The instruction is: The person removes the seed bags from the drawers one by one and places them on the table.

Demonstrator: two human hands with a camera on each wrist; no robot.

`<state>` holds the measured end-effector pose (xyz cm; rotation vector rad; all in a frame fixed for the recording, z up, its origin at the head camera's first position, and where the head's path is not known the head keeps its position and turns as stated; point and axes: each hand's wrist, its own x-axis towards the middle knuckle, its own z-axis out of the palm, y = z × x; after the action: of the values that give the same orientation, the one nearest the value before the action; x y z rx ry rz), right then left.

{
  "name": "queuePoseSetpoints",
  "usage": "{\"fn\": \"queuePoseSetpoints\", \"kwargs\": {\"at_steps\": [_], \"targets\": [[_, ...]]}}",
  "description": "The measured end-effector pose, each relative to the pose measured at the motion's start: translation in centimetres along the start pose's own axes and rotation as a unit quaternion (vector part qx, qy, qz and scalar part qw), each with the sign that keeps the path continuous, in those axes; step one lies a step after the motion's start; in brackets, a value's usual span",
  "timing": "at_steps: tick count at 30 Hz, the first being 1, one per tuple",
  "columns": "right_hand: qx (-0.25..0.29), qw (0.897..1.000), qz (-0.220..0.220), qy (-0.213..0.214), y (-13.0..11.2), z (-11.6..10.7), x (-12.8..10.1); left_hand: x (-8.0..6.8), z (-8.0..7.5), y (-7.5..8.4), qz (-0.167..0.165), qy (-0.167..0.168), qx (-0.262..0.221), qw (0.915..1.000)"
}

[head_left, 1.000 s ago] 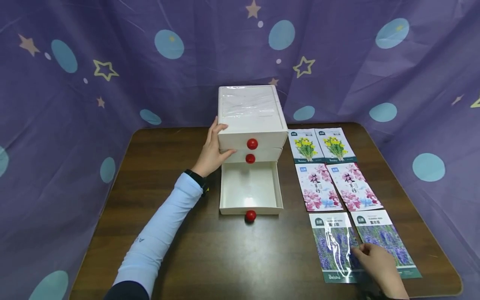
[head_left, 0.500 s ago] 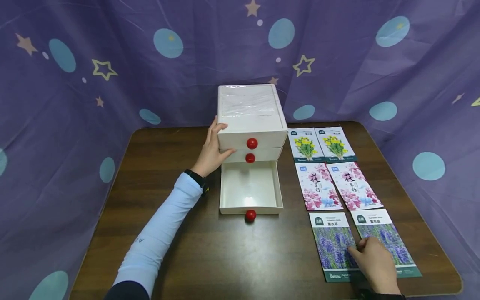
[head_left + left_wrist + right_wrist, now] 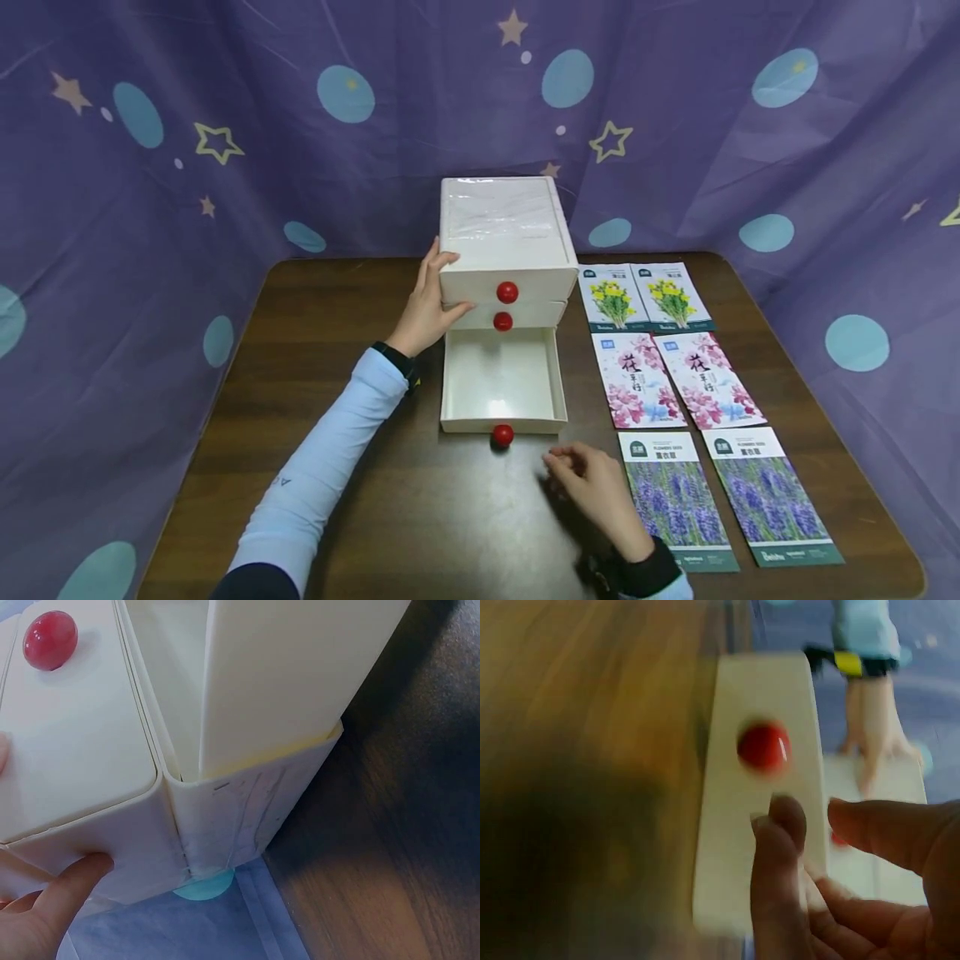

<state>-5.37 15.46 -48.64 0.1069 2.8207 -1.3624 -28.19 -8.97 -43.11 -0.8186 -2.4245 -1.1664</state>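
The right hand (image 3: 596,492) hangs just above the table (image 3: 337,308), fingers loosely curled toward the thumb and holding nothing; the right wrist view shows fingertips (image 3: 780,825) and thumb slightly apart with only air between them. Just ahead of it and a little to its left is the red knob (image 3: 502,435) on the front of the bottom drawer (image 3: 501,379), which is pulled fully out and shows a bare white floor. The hand is near the knob but not touching it. Immediately to its right lie two lavender seed packets (image 3: 675,500), flat and side by side, with two pink blossom packets (image 3: 637,379) beyond them and two yellow flower packets (image 3: 611,296) farther still, all in neat pairs, probably so each kind stays sorted and easy to pick up.

Across the drawer, the left hand (image 3: 426,304) presses flat against the left side of the white drawer cabinet (image 3: 501,233), fingers straight along the wall and thumb on the front edge. That hold looks meant to steady the light cabinet so it does not slide while a drawer moves. The two upper drawers, each with its own red knob, are closed. A purple curtain (image 3: 150,167) with stars and dots hangs behind the table.
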Motion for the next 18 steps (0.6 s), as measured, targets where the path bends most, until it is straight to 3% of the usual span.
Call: {"fn": "queuePoseSetpoints", "kwargs": {"at_steps": [3, 6, 9, 12, 15, 18], "targets": [[0.035, 0.999, 0.013, -0.032, -1.1, 2.8, 0.8, 0.0, 0.1, 0.0, 0.001, 0.001, -0.002, 1.0000], [0.115, 0.990, 0.029, -0.075, -1.5, 4.8, 1.5, -0.1, 0.2, -0.1, 0.000, 0.000, -0.002, 1.0000], [0.225, 0.965, 0.064, -0.122, -1.4, 6.0, 2.2, -0.1, 0.3, -0.1, -0.002, -0.002, -0.003, 1.0000], [0.288, 0.943, 0.077, -0.150, -1.2, 6.3, 2.8, -0.1, 0.2, 0.0, 0.000, 0.002, -0.003, 1.0000], [0.304, 0.935, 0.069, -0.169, -1.4, 6.2, 3.3, -0.1, 0.0, 0.0, 0.004, 0.006, 0.001, 1.0000], [0.289, 0.939, 0.063, -0.173, -1.7, 6.0, 3.8, -0.1, -0.1, 0.1, 0.006, 0.006, 0.003, 1.0000]]}}
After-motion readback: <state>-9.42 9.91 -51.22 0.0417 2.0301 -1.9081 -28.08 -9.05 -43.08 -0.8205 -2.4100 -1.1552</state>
